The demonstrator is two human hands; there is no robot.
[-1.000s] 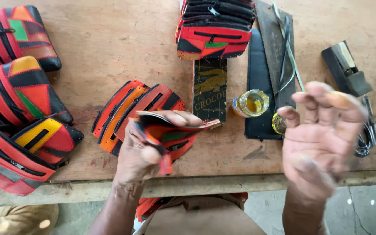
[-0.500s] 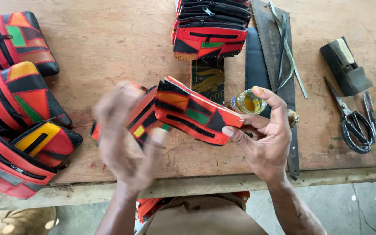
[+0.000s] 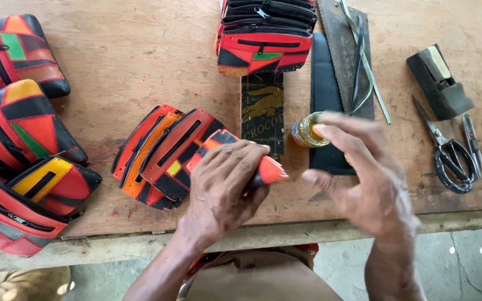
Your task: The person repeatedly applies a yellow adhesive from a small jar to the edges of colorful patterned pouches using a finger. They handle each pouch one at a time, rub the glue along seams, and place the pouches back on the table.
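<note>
Left hand point(image 3: 224, 187) palm down, fingers curled in closed grip, forearm angled up from below. Right hand point(image 3: 364, 173) empty, fingers spread, motion-blurred.

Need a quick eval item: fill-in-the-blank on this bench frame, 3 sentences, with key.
1. The left hand grips a red, orange and black ____.
2. The right hand is open, holding ____.
3. The scissors lie on the wooden ____, right of the small glass jar.

Missing words: pouch; nothing; table
</note>
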